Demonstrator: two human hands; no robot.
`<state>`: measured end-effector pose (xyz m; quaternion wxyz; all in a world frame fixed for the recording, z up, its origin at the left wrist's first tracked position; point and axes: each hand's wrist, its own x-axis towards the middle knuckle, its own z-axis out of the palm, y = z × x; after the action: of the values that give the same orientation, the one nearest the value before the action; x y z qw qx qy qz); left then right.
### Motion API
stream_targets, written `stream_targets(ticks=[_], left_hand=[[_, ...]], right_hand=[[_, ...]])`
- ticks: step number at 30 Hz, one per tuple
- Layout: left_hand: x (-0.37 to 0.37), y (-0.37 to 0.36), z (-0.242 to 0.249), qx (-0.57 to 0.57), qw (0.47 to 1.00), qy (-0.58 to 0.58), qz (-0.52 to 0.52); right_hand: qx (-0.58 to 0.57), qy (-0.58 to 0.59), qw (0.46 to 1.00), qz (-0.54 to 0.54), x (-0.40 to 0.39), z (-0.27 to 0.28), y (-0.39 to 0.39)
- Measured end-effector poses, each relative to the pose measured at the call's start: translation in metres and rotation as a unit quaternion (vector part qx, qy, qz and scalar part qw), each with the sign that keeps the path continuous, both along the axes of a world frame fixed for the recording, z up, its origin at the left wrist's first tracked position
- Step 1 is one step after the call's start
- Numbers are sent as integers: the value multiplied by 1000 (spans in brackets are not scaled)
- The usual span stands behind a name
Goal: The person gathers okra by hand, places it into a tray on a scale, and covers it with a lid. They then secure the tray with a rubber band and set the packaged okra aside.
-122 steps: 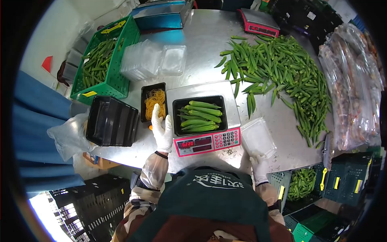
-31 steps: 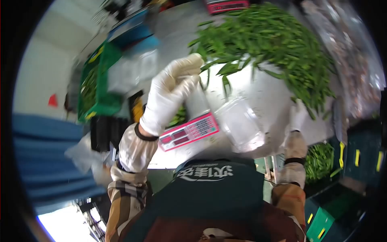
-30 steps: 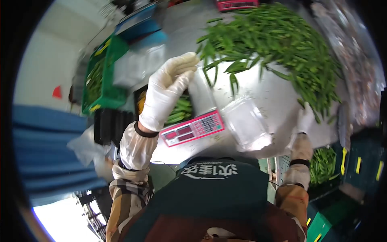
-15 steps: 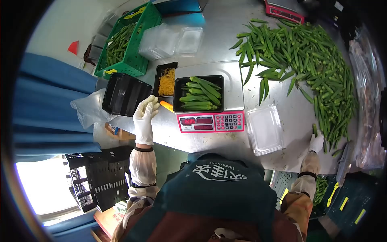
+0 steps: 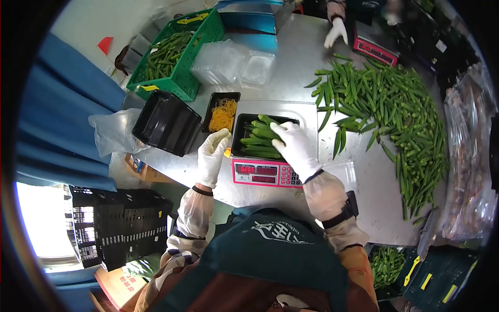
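Note:
A black tray [image 5: 241, 120] of green okra [image 5: 262, 138] sits on a silver scale with a pink front panel [image 5: 254, 179]. My gloved right hand [image 5: 295, 148] reaches over the tray's right side, its fingers on the okra; whether it grips a piece is hidden. Left of the scale, my gloved left hand [image 5: 214, 156] is closed, thumb and fingertips together, and anything between them is too small to make out. Just beyond it lies a small black tray of yellow rubber bands [image 5: 223, 114]. The clear lid [image 5: 340, 174] right of the scale is partly hidden by my right arm.
Loose okra [image 5: 405, 125] is heaped at the right. Stacked black trays [image 5: 166, 125], a green crate [image 5: 182, 86] and clear containers [image 5: 218, 62] stand at the left. A co-worker's gloved hand [image 5: 337, 32] is beside another scale [image 5: 371, 49]. A knife [image 5: 429, 234] lies at the right edge.
My right hand has moved left from beside the okra heap to the tray on the scale. A co-worker's hand has come into view at the far side. The view has shifted slightly.

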<state>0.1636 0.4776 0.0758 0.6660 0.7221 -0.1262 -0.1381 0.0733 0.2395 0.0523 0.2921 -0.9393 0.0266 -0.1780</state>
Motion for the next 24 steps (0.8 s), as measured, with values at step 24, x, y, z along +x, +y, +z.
stream_targets(ticks=[24], left_hand=[[9,-7,-76,-43,995,83,-40]], right_hand=[[191,-69,958,-202,-65,-21,-3]])
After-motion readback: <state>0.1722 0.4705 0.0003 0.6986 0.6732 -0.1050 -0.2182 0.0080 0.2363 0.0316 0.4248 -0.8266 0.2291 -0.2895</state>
